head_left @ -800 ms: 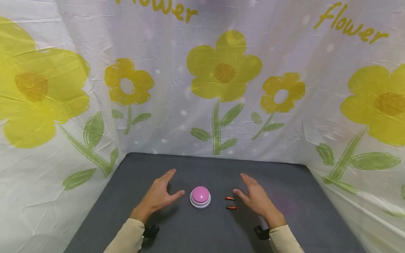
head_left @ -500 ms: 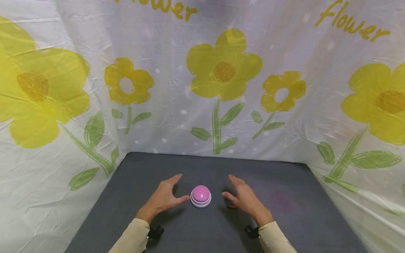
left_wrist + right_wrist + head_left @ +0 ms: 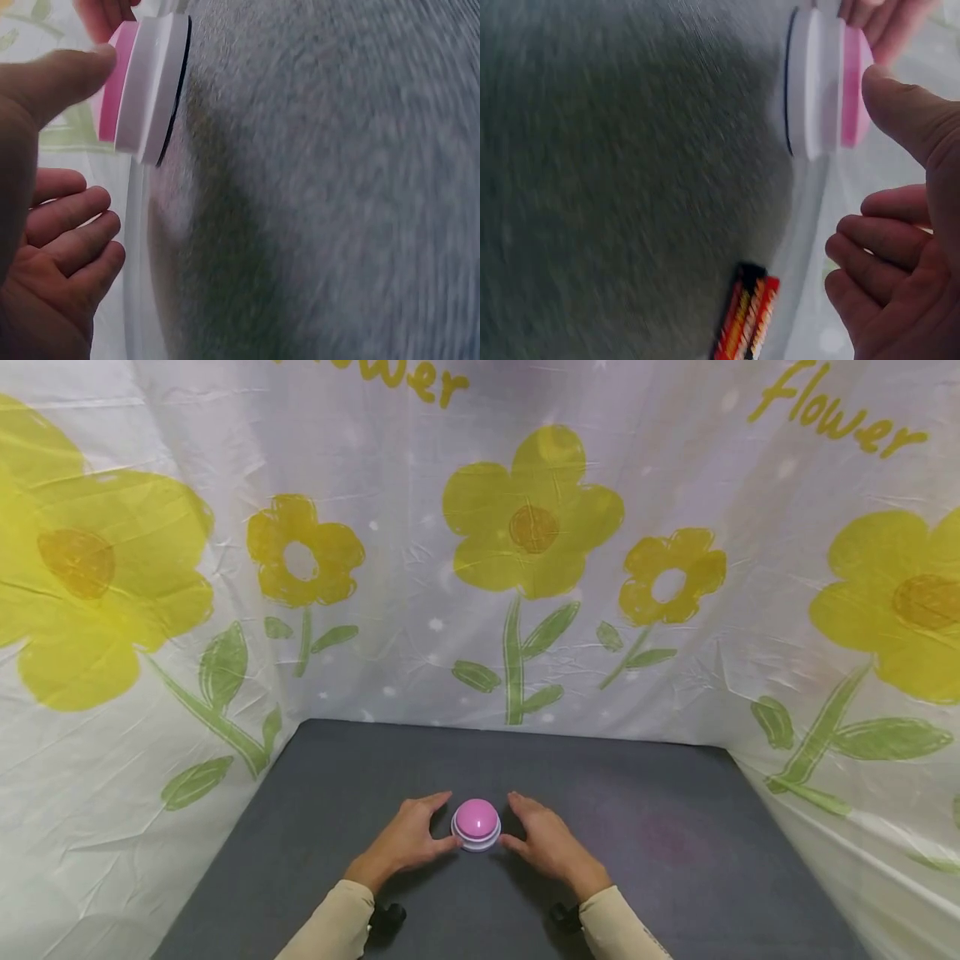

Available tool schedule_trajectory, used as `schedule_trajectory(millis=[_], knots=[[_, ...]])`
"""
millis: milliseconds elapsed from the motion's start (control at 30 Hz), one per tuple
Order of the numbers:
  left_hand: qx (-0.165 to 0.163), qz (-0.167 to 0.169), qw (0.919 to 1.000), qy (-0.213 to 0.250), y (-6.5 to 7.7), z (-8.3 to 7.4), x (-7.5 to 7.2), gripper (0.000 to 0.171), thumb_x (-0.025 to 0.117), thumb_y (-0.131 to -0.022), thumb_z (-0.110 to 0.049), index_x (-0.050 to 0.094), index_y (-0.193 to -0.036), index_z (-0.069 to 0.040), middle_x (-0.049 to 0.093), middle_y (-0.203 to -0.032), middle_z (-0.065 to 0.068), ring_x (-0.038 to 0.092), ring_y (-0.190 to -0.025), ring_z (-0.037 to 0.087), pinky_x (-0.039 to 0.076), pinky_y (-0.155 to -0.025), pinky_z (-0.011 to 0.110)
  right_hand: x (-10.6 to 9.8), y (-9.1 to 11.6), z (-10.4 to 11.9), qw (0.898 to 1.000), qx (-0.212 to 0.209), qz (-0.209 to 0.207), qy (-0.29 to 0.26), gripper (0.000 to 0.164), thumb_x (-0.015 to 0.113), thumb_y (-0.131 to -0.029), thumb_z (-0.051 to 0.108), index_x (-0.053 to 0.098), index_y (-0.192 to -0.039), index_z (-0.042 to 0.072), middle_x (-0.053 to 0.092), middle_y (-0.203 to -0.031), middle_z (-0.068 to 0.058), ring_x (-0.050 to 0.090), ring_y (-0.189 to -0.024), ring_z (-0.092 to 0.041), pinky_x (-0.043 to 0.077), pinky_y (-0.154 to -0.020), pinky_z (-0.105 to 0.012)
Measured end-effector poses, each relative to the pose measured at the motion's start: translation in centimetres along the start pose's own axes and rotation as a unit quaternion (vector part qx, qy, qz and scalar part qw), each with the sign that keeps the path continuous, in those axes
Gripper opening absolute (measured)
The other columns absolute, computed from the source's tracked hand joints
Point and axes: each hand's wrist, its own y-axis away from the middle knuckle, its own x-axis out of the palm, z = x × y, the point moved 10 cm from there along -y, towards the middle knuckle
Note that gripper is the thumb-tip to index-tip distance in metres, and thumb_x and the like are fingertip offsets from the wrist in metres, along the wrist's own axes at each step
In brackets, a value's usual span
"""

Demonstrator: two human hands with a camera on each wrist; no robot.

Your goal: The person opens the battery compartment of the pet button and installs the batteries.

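Observation:
A round push button (image 3: 476,819) with a pink domed top and a white base stands on the dark grey table. Just to its left is my left hand (image 3: 411,835), thumb and fingers spread apart. My right hand (image 3: 551,843) mirrors it close on the right side. Whether either hand touches the button, I cannot tell. Seen from the left wrist, the button's white base (image 3: 150,86) lies flat on the cloth, beyond the thumb. Two small red and black batteries (image 3: 744,319) lie side by side in the right wrist view; in the head view the right hand hides them.
A grey cloth surface (image 3: 675,893) covers the table. White curtains (image 3: 405,610) with yellow flowers hang behind it and along both sides. A black wrist strap mount (image 3: 388,917) sits under the left cuff, another (image 3: 564,917) under the right.
Both hands have moved inward to the button, the left one rightward and the right one leftward. The right hand now covers the batteries in the head view. The button stays put.

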Motion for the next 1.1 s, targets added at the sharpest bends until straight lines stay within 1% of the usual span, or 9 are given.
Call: schedule_trajectory(millis=[200, 300, 433, 533, 633, 767, 900, 1000, 1100], knots=[[-0.002, 0.019, 0.9997, 0.013, -0.2, 0.2, 1.4, 0.08, 0.095, -0.085, -0.029, 0.061, -0.146, 0.01, 0.067, -0.146, 0.028, 0.065, -0.137, 0.045, 0.05, -0.119, 0.06, 5.5, -0.7, -4.3, 0.998, -0.048, -0.021, 0.044, 0.08, 0.067, -0.104, 0.06, 0.057, -0.154, -0.001, 0.065, -0.151, -0.022, 0.066, -0.137, -0.037, 0.057, -0.114, -0.051], [0.0, 0.014, 0.9997, 0.018, -0.3, 0.8, 2.2, 0.079, 0.096, -0.083, -0.028, 0.062, -0.145, 0.009, 0.068, -0.145, 0.027, 0.066, -0.135, 0.045, 0.051, -0.118, 0.061, 4.6, -0.8, -2.2, 1.0, -0.02, 0.023, 0.003, 0.077, 0.072, -0.105, 0.048, 0.053, -0.157, -0.005, 0.062, -0.155, -0.025, 0.063, -0.141, -0.041, 0.053, -0.116, -0.059], [0.007, 0.009, 0.9999, 0.013, -0.4, 0.3, 2.4, 0.076, 0.097, -0.081, -0.023, 0.065, -0.142, 0.009, 0.069, -0.142, 0.029, 0.066, -0.135, 0.048, 0.05, -0.117, 0.064, 4.1, -0.8, -0.9, 0.999, -0.019, 0.039, -0.029, 0.075, 0.077, -0.104, 0.034, 0.048, -0.158, -0.008, 0.059, -0.156, -0.029, 0.061, -0.142, -0.044, 0.051, -0.118, -0.06], [0.009, 0.009, 0.9999, -0.001, -0.3, -0.6, 2.2, 0.072, 0.097, -0.081, -0.019, 0.067, -0.14, 0.009, 0.07, -0.141, 0.03, 0.064, -0.136, 0.05, 0.051, -0.117, 0.064, 5.3, -0.7, -2.1, 0.999, -0.051, 0.009, -0.007, 0.073, 0.077, -0.103, 0.033, 0.048, -0.159, -0.005, 0.061, -0.155, -0.025, 0.061, -0.143, -0.04, 0.052, -0.119, -0.055], [0.013, -0.001, 0.9999, -0.003, -0.3, -0.7, 2.3, 0.069, 0.098, -0.08, -0.016, 0.068, -0.138, 0.007, 0.07, -0.139, 0.032, 0.065, -0.134, 0.053, 0.052, -0.115, 0.066, 5.3, -0.9, -1.8, 0.998, -0.056, 0.004, 0.002, 0.071, 0.079, -0.102, 0.025, 0.048, -0.159, -0.005, 0.063, -0.153, -0.024, 0.063, -0.141, -0.039, 0.053, -0.118, -0.056], [0.036, -0.027, 0.999, 0.001, -0.5, 0.2, 2.7, 0.066, 0.097, -0.082, -0.02, 0.07, -0.137, 0.004, 0.071, -0.135, 0.034, 0.069, -0.126, 0.053, 0.055, -0.108, 0.068, 5.1, -1.3, -1.5, 0.999, -0.051, -0.005, 0.001, 0.068, 0.081, -0.1, 0.019, 0.051, -0.156, -0.007, 0.066, -0.148, -0.026, 0.066, -0.135, -0.043, 0.055, -0.112, -0.06], [0.058, -0.051, 0.9969, -0.012, -0.7, 1.6, 3.8, 0.065, 0.096, -0.083, -0.026, 0.071, -0.138, -0.001, 0.073, -0.133, 0.031, 0.072, -0.122, 0.049, 0.058, -0.105, 0.064, 5.3, -1.3, -1.8, 0.999, -0.041, -0.006, 0.017, 0.067, 0.081, -0.1, 0.021, 0.052, -0.155, -0.006, 0.067, -0.148, -0.025, 0.067, -0.135, -0.04, 0.056, -0.112, -0.058], [0.046, -0.048, 0.9978, -0.006, -0.8, 2.5, 4.3, 0.067, 0.095, -0.084, -0.028, 0.07, -0.141, -0.002, 0.072, -0.137, 0.029, 0.071, -0.127, 0.047, 0.056, -0.109, 0.064, 5.2, -1.1, -2.0, 0.999, -0.032, -0.003, 0.008, 0.067, 0.08, -0.1, 0.023, 0.053, -0.156, -0.004, 0.066, -0.15, -0.023, 0.067, -0.136, -0.038, 0.057, -0.112, -0.056], [0.038, -0.045, 0.9982, 0.012, -0.6, 2.1, 3.6, 0.068, 0.093, -0.087, -0.03, 0.068, -0.144, -0.002, 0.07, -0.14, 0.029, 0.069, -0.129, 0.048, 0.054, -0.111, 0.065, 3.5, -1.0, -0.4, 0.999, -0.021, 0.006, -0.029, 0.067, 0.079, -0.101, 0.02, 0.051, -0.156, -0.006, 0.066, -0.149, -0.026, 0.068, -0.135, -0.04, 0.057, -0.111, -0.059]])
